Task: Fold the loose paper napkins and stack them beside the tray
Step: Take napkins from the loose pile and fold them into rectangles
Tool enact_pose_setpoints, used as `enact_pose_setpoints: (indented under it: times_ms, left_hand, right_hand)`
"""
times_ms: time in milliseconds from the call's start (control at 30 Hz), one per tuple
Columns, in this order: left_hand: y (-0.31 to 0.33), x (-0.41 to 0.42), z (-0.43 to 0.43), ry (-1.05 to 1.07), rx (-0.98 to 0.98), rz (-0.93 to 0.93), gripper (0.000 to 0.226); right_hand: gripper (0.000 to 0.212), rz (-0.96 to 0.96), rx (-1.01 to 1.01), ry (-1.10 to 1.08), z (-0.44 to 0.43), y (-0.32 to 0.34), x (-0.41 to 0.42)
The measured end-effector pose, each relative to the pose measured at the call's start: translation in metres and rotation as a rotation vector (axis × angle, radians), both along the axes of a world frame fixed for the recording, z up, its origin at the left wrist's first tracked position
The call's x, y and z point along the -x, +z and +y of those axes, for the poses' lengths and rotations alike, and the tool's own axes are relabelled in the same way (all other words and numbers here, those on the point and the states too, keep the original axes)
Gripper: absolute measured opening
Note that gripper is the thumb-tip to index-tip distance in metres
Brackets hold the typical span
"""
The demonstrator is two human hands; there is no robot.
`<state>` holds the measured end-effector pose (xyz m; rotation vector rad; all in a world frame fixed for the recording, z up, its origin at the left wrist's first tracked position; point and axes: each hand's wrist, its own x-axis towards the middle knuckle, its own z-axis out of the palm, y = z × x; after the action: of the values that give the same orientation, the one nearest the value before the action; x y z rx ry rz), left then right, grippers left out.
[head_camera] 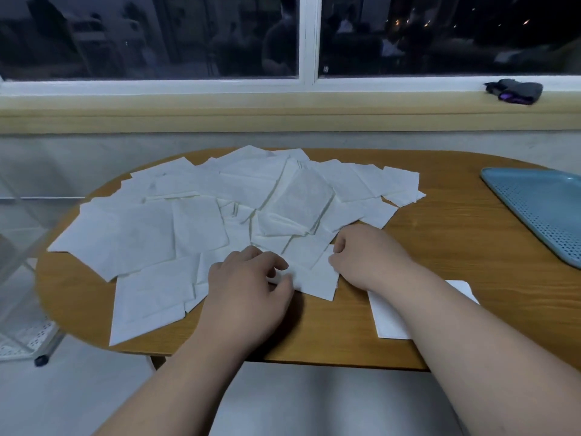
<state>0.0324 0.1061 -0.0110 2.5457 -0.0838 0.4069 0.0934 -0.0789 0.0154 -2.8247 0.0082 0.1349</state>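
The thin white paper napkins [201,221] spread across the left and middle of the tabletop are plain white; a few may carry a faint embossed texture, though the dim light makes that hard to tell. The oval wooden table [456,240] is honey-brown with darker grain streaks. At its right edge, the rectangular pale blue plastic tray [531,199] has a regular grid of small holes. The folded white paper napkin [386,319] near the front edge is unpatterned.

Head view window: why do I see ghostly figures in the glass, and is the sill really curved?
Head view: it is dark outside, so the window glass mirrors the lit room as faint figures; the wide-angle lens bows the sill slightly; a soft shadow lies beside the left hand.
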Motion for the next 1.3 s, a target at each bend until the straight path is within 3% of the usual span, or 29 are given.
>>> enact_pose_setpoints:
  times_ms: [433, 700, 800, 967, 1133, 1300]
  left_hand:
    - [-0.001, -0.001, -0.003, -0.010, 0.042, 0.028, 0.016]
    - [0.000, -0.002, -0.007, -0.007, 0.050, 0.029, 0.014]
    - [0.000, -0.003, -0.008, -0.014, 0.072, 0.013, 0.015]
    - [0.005, 0.003, -0.015, -0.054, 0.187, -0.036, 0.039]
    - [0.009, 0.014, -0.031, -0.191, 0.391, 0.108, 0.061]
    - [0.007, 0.016, -0.052, -0.269, 0.588, 0.182, 0.045]
  right_hand:
    - [0.032, -0.025, -0.160, -0.055, 0.003, 0.002, 0.003]
    - [0.030, -0.007, -0.245, -0.099, -0.002, 0.006, 0.003]
    - [0.019, -0.036, -0.303, -0.088, -0.015, 0.018, 0.023]
    - [0.015, -0.122, -0.496, -0.030, -0.040, 0.038, 0.065]
    - [0.017, -0.110, -0.672, 0.074, -0.068, 0.042, 0.093]
    - [0.008, -0.104, -0.891, -0.022, -0.096, 0.029, 0.097]
